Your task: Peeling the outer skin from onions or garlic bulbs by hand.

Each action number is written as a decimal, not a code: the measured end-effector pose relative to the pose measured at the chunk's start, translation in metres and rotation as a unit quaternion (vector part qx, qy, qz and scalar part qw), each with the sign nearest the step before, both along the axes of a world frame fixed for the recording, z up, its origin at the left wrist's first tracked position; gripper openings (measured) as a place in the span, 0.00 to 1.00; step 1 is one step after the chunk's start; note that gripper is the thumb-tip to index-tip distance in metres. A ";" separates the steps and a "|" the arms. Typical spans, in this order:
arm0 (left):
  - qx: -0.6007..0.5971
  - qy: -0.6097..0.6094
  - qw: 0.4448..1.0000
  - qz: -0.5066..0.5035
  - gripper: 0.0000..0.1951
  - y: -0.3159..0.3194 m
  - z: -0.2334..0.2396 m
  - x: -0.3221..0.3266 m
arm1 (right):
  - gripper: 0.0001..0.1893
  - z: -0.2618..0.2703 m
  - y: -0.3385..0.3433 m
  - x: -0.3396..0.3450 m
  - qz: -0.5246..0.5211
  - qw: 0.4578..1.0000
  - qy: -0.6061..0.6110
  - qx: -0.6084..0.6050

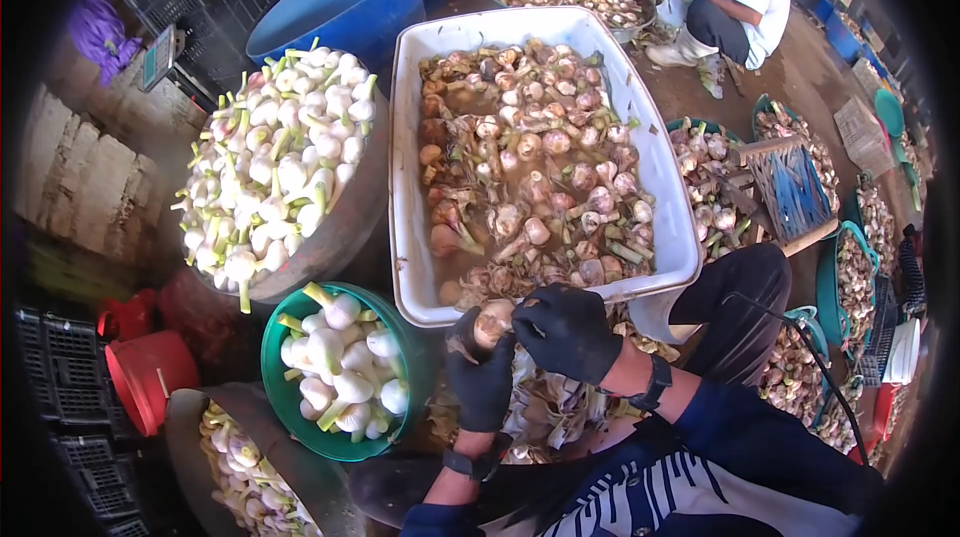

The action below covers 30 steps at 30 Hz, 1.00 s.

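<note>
My left hand (pixel 482 379), in a black glove, is closed around a garlic bulb (pixel 494 321) with brownish outer skin. My right hand (pixel 568 331), gloved the same way, is at the bulb's right side with its fingers bent. Whether those fingertips pinch the skin is hidden. Both hands are at the near rim of a white plastic tub (pixel 409 267), where unpeeled garlic bulbs (pixel 555 141) lie in murky brown water. Loose garlic skins (pixel 559 402) are heaped below my hands. To the left, a green bucket (pixel 271 379) holds clean white garlic bulbs (pixel 352 357).
A large tub (pixel 352 237) heaped with white garlic stands left of the white tub. Behind it is a tall blue barrel (pixel 337 4). A red bucket (pixel 154 379) is at left. At right are a wooden-framed seat (pixel 791 196) and several garlic baskets. Another person (pixel 754 1) sits at upper right.
</note>
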<state>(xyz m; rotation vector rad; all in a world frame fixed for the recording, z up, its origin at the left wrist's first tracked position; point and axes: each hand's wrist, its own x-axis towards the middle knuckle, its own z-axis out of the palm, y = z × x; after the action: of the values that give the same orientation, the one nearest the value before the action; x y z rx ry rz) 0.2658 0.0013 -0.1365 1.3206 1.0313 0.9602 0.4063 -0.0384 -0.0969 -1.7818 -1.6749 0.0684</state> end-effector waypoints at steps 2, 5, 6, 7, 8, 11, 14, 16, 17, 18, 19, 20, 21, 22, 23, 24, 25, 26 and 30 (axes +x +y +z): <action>-0.004 0.037 0.999 -0.013 0.23 0.000 0.003 -0.001 | 0.04 -0.004 0.000 0.001 -0.003 1.000 0.005 0.002; 0.027 0.031 0.998 -0.038 0.23 0.000 -0.003 -0.004 | 0.03 -0.006 0.001 0.004 -0.006 0.998 0.066 0.004; 0.027 0.032 0.998 -0.039 0.23 0.001 -0.007 -0.006 | 0.03 -0.008 0.001 0.007 0.002 0.992 0.123 -0.018; -0.003 0.020 0.998 -0.062 0.23 0.003 -0.012 -0.010 | 0.02 -0.009 0.000 0.010 0.012 0.983 0.180 -0.040; -0.033 0.009 0.996 -0.084 0.24 0.005 -0.014 -0.013 | 0.02 -0.010 -0.001 0.013 0.011 0.983 0.181 -0.040; -0.065 -0.018 0.990 -0.126 0.25 0.008 -0.006 -0.013 | 0.06 -0.015 -0.004 0.023 0.026 0.945 0.311 -0.100; -0.058 -0.049 0.986 -0.146 0.26 0.005 0.000 -0.021 | 0.06 -0.028 -0.008 0.041 -0.004 0.936 0.339 -0.093; -0.086 -0.085 0.975 -0.186 0.28 0.006 0.011 -0.030 | 0.04 -0.038 -0.010 0.065 -0.082 0.942 0.317 -0.076; -0.087 -0.086 0.974 -0.188 0.28 0.009 0.012 -0.031 | 0.04 -0.044 -0.013 0.075 -0.085 0.942 0.316 -0.076; -0.110 -0.116 0.965 -0.206 0.28 0.010 0.012 -0.032 | 0.04 -0.047 -0.013 0.083 -0.124 0.960 0.240 -0.068; -0.134 -0.146 0.954 -0.225 0.28 0.011 0.012 -0.033 | 0.04 -0.049 -0.015 0.088 -0.162 0.972 0.162 -0.060; -0.133 -0.147 0.954 -0.223 0.28 0.012 0.012 -0.031 | 0.07 -0.049 -0.020 0.092 -0.159 0.968 0.163 -0.104; -0.162 -0.166 0.949 -0.213 0.29 0.011 0.012 -0.027 | 0.07 -0.041 -0.023 0.091 -0.161 0.968 0.161 -0.105; -0.190 -0.183 0.944 -0.200 0.29 0.012 0.011 -0.026 | 0.10 -0.035 -0.023 0.085 -0.083 0.981 0.168 -0.047; -0.217 -0.199 0.937 -0.187 0.29 0.012 0.011 -0.024 | 0.13 -0.026 -0.024 0.080 -0.004 0.985 0.174 0.013; -0.169 -0.095 0.958 -0.210 0.30 0.015 0.006 -0.025 | 0.16 -0.009 -0.025 0.071 0.053 0.971 0.233 -0.028; -0.170 -0.093 0.958 -0.213 0.30 0.014 0.007 -0.023 | 0.16 0.001 -0.024 0.062 0.049 0.970 0.235 -0.028; -0.245 -0.183 0.931 -0.200 0.31 0.010 0.010 -0.019 | 0.13 0.009 -0.022 0.052 0.088 0.965 0.245 -0.024; -0.244 -0.227 0.921 -0.199 0.35 0.005 0.003 -0.015 | 0.11 0.006 -0.022 0.032 0.112 0.961 0.247 -0.048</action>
<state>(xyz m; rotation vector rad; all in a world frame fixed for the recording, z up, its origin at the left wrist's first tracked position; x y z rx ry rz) 0.2506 0.0065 -0.1340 0.7893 0.5562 0.6000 0.4387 -0.0603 -0.0906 -1.4739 -1.5080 0.6504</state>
